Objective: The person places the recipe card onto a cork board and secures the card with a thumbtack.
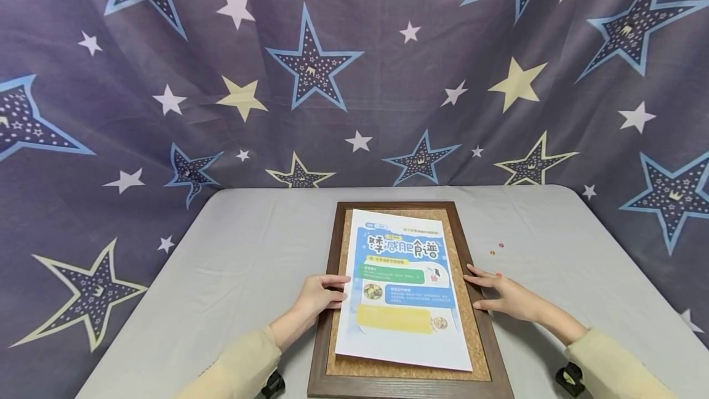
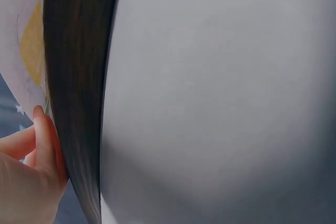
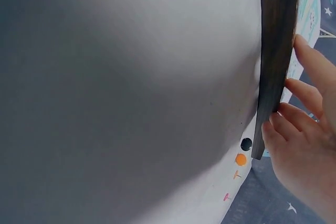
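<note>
Sleeves [image 1: 235, 365], hands [image 1: 320, 293] around poster [image 1: 404, 288] on corkboard [image 1: 472, 325], pins [image 1: 492, 253] beside

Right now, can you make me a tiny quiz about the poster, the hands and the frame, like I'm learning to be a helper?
1. True or false: some cork shows around the poster.

2. Pick one. The fingertips of the right hand are on:
A) the starry curtain
B) the brown frame
C) the poster's title

3. On which side of the brown frame does the red pin lie?

Key:
1. True
2. B
3. The right side
</note>
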`<state>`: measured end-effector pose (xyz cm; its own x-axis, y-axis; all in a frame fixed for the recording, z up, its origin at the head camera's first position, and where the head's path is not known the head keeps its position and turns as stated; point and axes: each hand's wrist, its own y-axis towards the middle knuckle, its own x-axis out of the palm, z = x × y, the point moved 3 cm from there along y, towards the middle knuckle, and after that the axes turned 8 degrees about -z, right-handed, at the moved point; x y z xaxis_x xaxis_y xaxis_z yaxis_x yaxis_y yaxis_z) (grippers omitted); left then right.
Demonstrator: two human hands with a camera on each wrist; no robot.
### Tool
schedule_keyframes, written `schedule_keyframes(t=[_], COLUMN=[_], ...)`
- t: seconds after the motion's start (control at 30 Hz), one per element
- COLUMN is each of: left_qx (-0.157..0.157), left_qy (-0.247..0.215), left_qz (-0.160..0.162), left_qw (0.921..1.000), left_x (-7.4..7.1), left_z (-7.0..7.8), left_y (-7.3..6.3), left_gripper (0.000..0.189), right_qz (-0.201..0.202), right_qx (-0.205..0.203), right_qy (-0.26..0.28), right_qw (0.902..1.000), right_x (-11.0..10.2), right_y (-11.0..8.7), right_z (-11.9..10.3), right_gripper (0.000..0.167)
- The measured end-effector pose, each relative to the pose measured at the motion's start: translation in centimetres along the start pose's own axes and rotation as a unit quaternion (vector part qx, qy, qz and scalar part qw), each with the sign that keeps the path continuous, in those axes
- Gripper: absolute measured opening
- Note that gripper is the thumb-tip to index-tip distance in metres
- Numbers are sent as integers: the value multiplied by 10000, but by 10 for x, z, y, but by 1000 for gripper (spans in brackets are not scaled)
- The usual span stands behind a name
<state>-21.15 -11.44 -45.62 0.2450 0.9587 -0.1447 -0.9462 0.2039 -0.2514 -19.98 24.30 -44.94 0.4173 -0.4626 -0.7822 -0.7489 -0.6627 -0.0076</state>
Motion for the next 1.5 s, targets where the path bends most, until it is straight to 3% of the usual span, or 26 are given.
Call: schedule_keyframes(t=[0.43,0.57,0.7,1.03,1.27,1.5], left_qx=[148,384,150,80,254,349], left_qy=[148,110,193,439,875,944], left_qz=[-33,-93,89,89,-125,-325], left_qw=[9998,9992,9997,9990,9958,9944], left_x=[3,2,4,5,2,2], left_z=[4,-6,-8,-5,-2,0], left_y=[-7,-1,1,1,4,5], left_gripper=[30,28,30,29,26,26], right_qz=[6,44,33,38,75,102], right_qx=[59,43,42,70,60,65], right_qy=[14,-1,12,37,37,12], right_qw=[10000,10000,10000,10000,9999,9999], right_x=[0,1,1,1,1,1], right_y=[0,0,0,0,0,0], right_z=[0,0,1,1,1,2], right_gripper=[55,55,55,55,54,55])
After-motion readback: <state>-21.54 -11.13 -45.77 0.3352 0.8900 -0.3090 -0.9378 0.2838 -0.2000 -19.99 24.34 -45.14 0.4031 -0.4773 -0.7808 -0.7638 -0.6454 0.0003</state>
